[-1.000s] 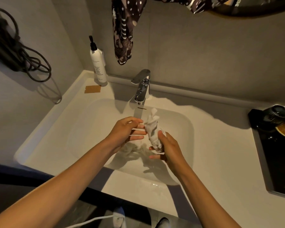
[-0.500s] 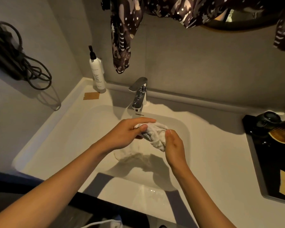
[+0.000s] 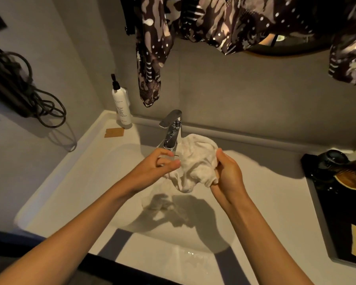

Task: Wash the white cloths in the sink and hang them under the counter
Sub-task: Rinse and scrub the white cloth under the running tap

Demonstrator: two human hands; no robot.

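Observation:
A crumpled wet white cloth point(image 3: 195, 161) hangs above the white sink point(image 3: 86, 182), just in front of the chrome tap point(image 3: 172, 130). My right hand point(image 3: 228, 175) grips its right side, thumb on top. On the cloth's left edge, my left hand point(image 3: 152, 169) has its fingers curled around the fabric. A second pale crumpled cloth point(image 3: 159, 203) lies in the basin under my hands, partly in their shadow.
A white pump bottle point(image 3: 121, 105) stands at the sink's back left corner beside a brown card point(image 3: 113, 132). Patterned dark fabric point(image 3: 152, 52) hangs over the tap. A black tray point(image 3: 341, 206) with dark items sits at the right. Coiled black cables point(image 3: 29, 93) hang on the left wall.
Both hands have lifted the cloth higher and closer to the tap, and it has opened from a tight bundle into a looser, wider bunch. The view has tilted upward.

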